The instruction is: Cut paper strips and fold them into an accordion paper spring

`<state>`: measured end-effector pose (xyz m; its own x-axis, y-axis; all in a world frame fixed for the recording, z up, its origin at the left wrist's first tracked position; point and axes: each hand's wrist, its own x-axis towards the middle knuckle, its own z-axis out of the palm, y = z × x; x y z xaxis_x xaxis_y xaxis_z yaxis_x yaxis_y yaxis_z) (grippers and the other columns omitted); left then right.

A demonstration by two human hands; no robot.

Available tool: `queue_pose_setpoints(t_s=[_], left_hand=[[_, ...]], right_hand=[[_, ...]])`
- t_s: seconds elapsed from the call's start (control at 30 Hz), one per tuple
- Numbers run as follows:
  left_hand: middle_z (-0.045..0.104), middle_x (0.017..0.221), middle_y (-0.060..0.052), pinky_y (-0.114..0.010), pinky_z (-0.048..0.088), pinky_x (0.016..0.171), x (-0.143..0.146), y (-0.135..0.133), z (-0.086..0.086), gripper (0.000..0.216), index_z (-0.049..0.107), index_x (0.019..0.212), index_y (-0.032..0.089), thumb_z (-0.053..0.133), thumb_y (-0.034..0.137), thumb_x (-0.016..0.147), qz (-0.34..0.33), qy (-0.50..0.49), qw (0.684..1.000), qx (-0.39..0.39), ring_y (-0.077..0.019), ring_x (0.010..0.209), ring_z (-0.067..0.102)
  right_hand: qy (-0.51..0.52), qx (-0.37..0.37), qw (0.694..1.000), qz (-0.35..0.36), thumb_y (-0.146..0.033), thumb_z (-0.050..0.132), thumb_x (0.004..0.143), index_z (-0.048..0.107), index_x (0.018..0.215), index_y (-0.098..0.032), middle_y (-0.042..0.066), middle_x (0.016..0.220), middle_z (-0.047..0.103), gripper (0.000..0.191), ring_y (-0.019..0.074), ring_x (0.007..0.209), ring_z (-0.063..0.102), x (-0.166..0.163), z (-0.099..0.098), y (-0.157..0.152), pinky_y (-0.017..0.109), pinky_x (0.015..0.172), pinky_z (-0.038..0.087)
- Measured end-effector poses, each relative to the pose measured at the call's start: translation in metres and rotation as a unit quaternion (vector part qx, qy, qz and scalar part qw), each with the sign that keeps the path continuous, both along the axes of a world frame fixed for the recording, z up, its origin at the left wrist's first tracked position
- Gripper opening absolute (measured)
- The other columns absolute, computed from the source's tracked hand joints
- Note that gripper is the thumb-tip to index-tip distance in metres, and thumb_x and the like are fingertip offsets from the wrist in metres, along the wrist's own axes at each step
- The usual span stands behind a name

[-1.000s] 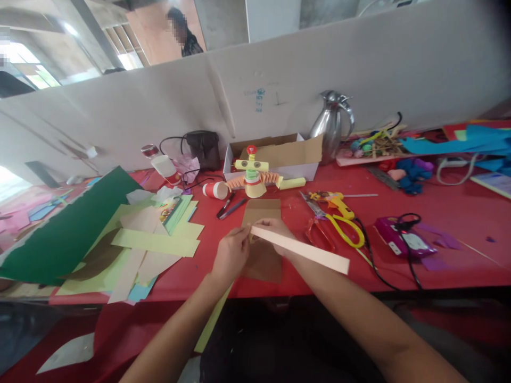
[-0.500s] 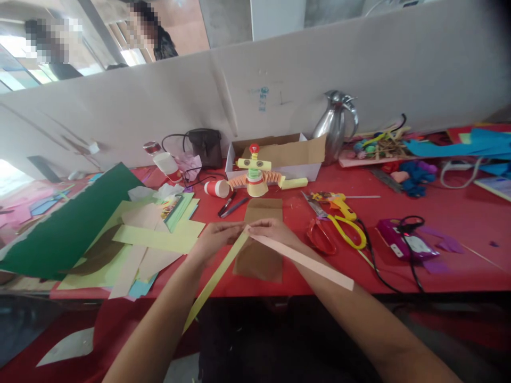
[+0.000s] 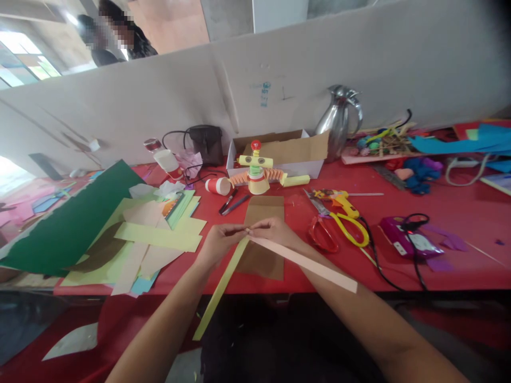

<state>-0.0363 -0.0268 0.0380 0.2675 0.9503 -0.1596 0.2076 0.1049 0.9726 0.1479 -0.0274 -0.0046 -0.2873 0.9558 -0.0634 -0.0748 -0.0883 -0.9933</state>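
Note:
My left hand (image 3: 222,240) and my right hand (image 3: 272,232) meet over a brown piece of cardboard (image 3: 263,260) on the red table. Both are closed, pinching the joined ends of two paper strips. The yellow paper strip (image 3: 221,290) slants down to the left past the table edge. Over my right forearm lies the pale pink paper strip (image 3: 309,260). Where the strips meet is partly hidden by my fingers. Behind my hands stands a paper figure (image 3: 258,173) with pleated orange arms and a red top.
Scissors (image 3: 339,226), a yellow glue gun (image 3: 344,204) and a purple box with a cable (image 3: 409,239) lie at right. Paper sheets (image 3: 159,234) and a green board (image 3: 80,223) are at left. Behind are a paper cup (image 3: 219,186), a cardboard box (image 3: 279,149) and a metal jug (image 3: 337,117).
My left fingers have shifted from lying flatter to pinching at the joint. The yellow strip's free end has swung right, clear of my left forearm. The camera view has shifted slightly.

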Motion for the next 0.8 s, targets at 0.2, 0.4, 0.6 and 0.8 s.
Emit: queue_pose_setpoints(t_s=[0.2, 0.4, 0.6, 0.8], left_hand=[[0.074, 0.077, -0.005, -0.023, 0.05, 0.068, 0.003, 0.005, -0.005, 0.027, 0.077, 0.083, 0.017, 0.084, 0.028, 0.06, 0.089, -0.143, 0.984, -0.053, -0.0128, 0.067, 0.065], [0.071, 0.071, -0.002, -0.02, 0.049, 0.06, 0.021, 0.01, -0.01, 0.029, 0.074, 0.08, 0.015, 0.086, 0.024, 0.055, 0.151, -0.258, 0.951, -0.077, -0.0087, 0.059, 0.062], [0.071, 0.075, -0.002, -0.022, 0.049, 0.067, 0.042, 0.011, -0.017, 0.026, 0.072, 0.08, 0.015, 0.084, 0.024, 0.059, 0.143, -0.288, 0.946, -0.045, -0.0096, 0.063, 0.063], [0.071, 0.076, -0.001, -0.022, 0.049, 0.069, 0.044, 0.017, -0.036, 0.025, 0.072, 0.083, 0.016, 0.082, 0.027, 0.063, 0.133, -0.3, 0.944, -0.023, -0.0088, 0.065, 0.062]], right_hand=[[0.18, -0.07, 0.981, 0.033, -0.035, 0.074, 0.072, 0.076, 0.093, -0.02, 0.003, 0.076, 0.073, 0.026, 0.0144, 0.069, 0.065, 0.001, 0.002, 0.003, 0.025, 0.064, 0.047], [0.224, -0.02, 0.974, -0.011, -0.022, 0.081, 0.064, 0.074, 0.091, -0.021, 0.001, 0.087, 0.072, 0.028, 0.0148, 0.078, 0.064, -0.004, 0.005, -0.001, 0.026, 0.07, 0.047], [0.202, 0.004, 0.971, -0.128, -0.036, 0.078, 0.068, 0.074, 0.083, -0.019, 0.003, 0.079, 0.073, 0.023, 0.0184, 0.072, 0.064, -0.007, 0.005, 0.001, 0.033, 0.073, 0.048], [0.178, -0.012, 0.972, -0.154, -0.043, 0.075, 0.066, 0.075, 0.083, -0.018, 0.006, 0.079, 0.075, 0.031, 0.0222, 0.074, 0.067, -0.008, 0.005, 0.004, 0.034, 0.071, 0.05]])
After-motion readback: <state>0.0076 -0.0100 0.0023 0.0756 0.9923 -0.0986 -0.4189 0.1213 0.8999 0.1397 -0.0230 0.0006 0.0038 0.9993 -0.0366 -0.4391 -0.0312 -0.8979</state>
